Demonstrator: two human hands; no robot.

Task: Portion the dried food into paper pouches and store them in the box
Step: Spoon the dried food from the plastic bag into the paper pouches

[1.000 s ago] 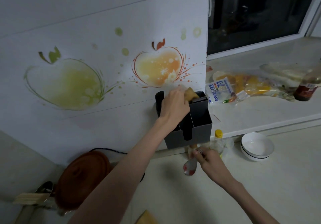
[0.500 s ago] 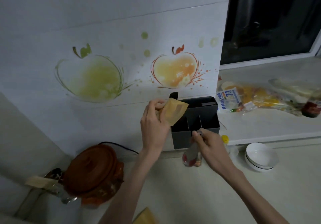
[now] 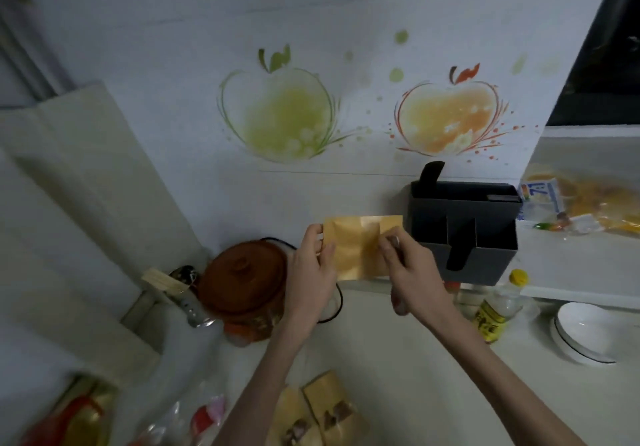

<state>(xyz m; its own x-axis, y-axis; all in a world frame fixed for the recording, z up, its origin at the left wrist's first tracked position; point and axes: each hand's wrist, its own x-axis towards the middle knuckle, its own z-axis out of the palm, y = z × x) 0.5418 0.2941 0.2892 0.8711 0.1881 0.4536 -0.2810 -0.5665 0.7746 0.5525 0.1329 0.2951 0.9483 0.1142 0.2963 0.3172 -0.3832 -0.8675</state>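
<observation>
Step in hand: I judge pouch-opening; left hand [image 3: 313,269] pinches left edge of paper pouch [image 3: 356,248], right hand [image 3: 412,269] pinches right edge, spoon tucked in same fist; pouch held in air just left of dark box [image 3: 485,258]; next: spread mouth, spoon dried food in.

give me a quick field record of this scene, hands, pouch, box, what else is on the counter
left hand: grip on pouch's left edge
right hand: grip on pouch's right side, also holds a spoon
pouch: tan paper, held up between both hands, left of the box
box: dark, open top, dividers inside
filled pouches: on counter, near edge
pot: brown, lidded
bottle: yellow cap
bowls: white, stacked
</observation>
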